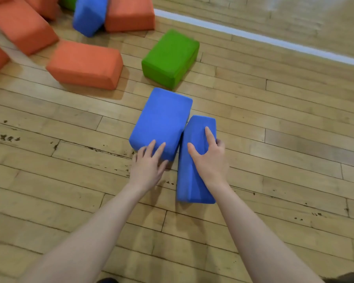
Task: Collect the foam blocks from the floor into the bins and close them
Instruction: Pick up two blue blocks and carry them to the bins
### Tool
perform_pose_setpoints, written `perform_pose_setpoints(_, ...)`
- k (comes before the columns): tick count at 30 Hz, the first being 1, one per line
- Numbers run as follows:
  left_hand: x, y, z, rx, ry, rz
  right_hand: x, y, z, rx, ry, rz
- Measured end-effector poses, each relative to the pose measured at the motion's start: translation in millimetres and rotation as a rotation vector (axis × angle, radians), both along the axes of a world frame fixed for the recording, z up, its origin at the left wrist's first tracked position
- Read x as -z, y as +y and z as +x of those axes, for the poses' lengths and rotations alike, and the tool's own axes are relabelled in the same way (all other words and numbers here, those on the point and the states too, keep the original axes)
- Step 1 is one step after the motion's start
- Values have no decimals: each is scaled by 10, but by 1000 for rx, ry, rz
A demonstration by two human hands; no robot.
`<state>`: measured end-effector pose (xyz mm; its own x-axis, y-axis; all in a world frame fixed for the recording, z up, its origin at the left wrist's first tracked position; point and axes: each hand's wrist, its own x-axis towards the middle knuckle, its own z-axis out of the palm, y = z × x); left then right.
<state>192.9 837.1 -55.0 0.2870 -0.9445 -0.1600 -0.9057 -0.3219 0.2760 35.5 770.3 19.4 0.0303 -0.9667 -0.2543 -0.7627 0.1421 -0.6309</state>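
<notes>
Two blue foam blocks sit side by side on the wooden floor in the middle of the head view. The flat blue block (161,119) lies on its broad face; my left hand (146,167) rests on its near corner with fingers spread. The second blue block (192,176) stands on its narrow side, and my right hand (209,158) wraps over its top, thumb on the left face and fingers on the right. A green block (171,58) lies just beyond them. No bins are in view.
Several orange blocks, such as the nearest orange block (85,65), and another blue block (89,15) are piled at the upper left. A white floor line (274,40) runs diagonally across the upper right. Bare wooden floor (294,139) spreads to the right.
</notes>
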Motion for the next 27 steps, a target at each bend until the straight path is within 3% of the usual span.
perform_pose_setpoints(2, 19, -124, 111, -154, -8, -45, 51, -25, 43, -18, 56, -22)
perform_pose_setpoints(4, 63, -267, 264, -292, 32, 43, 110, -36, 96, -20, 92, -29)
perform_pose_setpoints(6, 110, -373, 374, -347, 170, 88, 157, -28, 136, -24, 113, -44)
perform_pose_setpoints(9, 94, -419, 427, -382, 347, -1, 162, -43, 173, -17, 132, -53)
perform_pose_setpoints(13, -129, -292, 240, -467, 244, -163, 144, -36, 255, 5, 122, -30)
perform_pose_setpoints(18, -363, -257, 168, -486, 236, -268, 129, -35, 249, 17, 88, -6)
perform_pose_setpoints(23, -454, -277, 86, -227, 355, -281, 91, -15, 281, 6, 58, 11)
perform_pose_setpoints(27, -608, -222, 36, -289, 289, -294, -73, 6, 197, -45, 60, 24)
